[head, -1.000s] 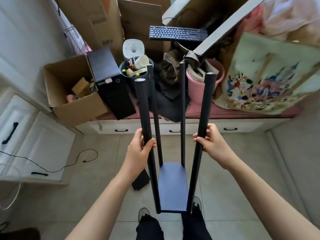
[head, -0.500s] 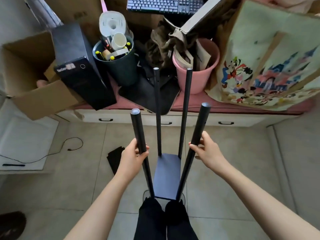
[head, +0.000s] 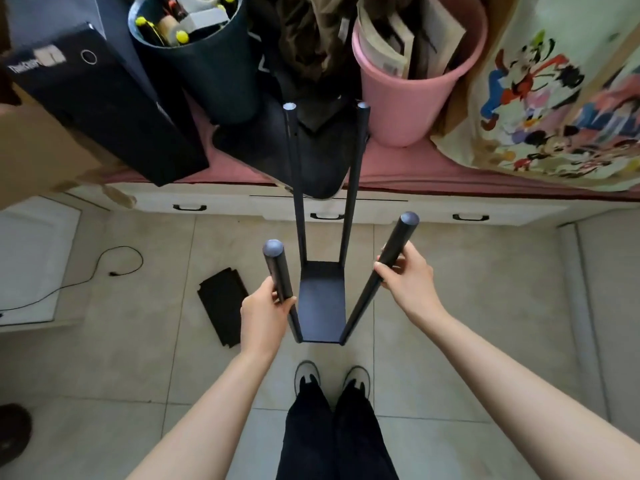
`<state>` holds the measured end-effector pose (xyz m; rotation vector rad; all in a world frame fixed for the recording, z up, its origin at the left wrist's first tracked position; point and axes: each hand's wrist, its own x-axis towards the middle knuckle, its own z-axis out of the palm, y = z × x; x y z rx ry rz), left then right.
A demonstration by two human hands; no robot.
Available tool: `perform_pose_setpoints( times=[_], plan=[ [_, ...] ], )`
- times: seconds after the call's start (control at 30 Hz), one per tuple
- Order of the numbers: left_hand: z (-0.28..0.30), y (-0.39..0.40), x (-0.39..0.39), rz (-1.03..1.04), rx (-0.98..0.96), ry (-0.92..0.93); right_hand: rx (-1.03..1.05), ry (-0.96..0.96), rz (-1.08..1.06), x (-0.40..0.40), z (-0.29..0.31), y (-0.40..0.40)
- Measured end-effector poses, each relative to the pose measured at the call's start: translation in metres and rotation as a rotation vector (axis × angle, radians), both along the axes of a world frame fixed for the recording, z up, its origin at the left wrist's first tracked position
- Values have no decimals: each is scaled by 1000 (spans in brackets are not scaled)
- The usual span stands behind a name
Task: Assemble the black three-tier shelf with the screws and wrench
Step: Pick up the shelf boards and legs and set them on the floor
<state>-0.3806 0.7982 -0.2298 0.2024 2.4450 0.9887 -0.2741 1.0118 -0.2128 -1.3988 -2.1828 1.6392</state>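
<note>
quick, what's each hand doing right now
Left hand: gripping the near left pole of the shelf.
Right hand: gripping the near right pole.

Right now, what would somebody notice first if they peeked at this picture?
First, the black shelf frame standing on the floor in the middle, four posts pointing up. The left hand grips one near post and the right hand grips the other. Behind it sit a pink bucket and a bright cartoon bag.

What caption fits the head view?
Left hand and right hand grip two poles of the shelf frame standing on the tiled floor.
</note>
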Motion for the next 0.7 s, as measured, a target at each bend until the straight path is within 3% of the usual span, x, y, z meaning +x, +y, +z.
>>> perform_pose_setpoints(
  times=[0.33,0.7],
  plan=[
    [-82,-8,-8,55,36,-59,31,1,-50,-10,-84,-18],
    [-130,-28,7,53,-73,-162,-2,-18,-51,17,-133,-53]
  ],
)
